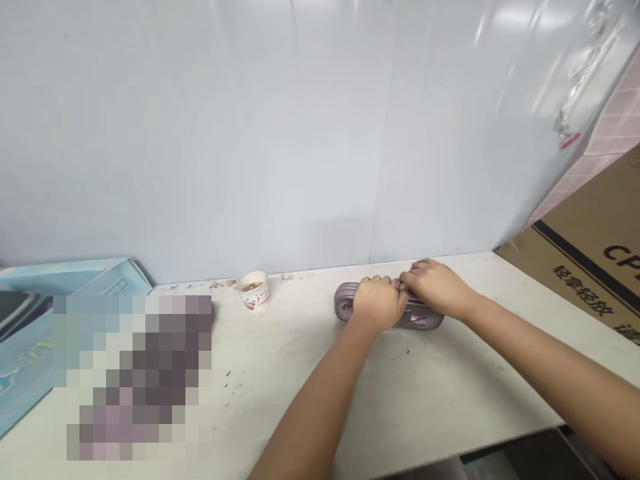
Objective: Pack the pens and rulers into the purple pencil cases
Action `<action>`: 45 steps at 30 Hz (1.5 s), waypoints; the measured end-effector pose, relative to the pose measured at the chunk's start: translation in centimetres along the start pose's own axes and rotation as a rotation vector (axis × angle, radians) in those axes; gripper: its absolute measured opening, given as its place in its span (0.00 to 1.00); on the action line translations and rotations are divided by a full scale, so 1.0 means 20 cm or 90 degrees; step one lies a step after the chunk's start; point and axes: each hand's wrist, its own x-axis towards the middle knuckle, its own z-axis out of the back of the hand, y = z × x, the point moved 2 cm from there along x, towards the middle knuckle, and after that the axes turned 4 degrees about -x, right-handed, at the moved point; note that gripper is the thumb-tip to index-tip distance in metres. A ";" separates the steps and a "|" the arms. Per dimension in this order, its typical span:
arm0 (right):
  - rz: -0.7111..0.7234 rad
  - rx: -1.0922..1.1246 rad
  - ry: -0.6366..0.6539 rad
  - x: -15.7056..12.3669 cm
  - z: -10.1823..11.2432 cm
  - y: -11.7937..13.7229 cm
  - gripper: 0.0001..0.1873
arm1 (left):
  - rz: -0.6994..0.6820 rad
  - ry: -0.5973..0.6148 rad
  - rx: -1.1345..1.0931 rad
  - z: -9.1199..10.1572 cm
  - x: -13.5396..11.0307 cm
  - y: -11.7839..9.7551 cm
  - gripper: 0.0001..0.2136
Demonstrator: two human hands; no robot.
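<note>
A shiny purple-grey, long, rounded object (423, 319) lies on the white table with its ends curved; its exact kind is not plain. My left hand (379, 301) is closed over its left and middle part from above. Beside it, my right hand (434, 285) curls over the top of its right part, thumbs close together. Both hands hide much of its upper side. Further left lies a second purple-grey shape (165, 373), blurred into blocks, so its details cannot be made out.
A white paper cup (254, 291) with brownish bits inside stands near the back wall (300, 147). Light-blue printed boxes (30, 373) lie at the left. A brown carton (575, 247) leans at the right. Dark crumbs dot the table (280, 373), whose front edge shows below.
</note>
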 end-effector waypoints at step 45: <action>-0.531 0.602 -0.581 -0.48 -0.12 -0.39 0.26 | 0.063 -0.106 -0.285 0.19 0.68 -0.59 0.24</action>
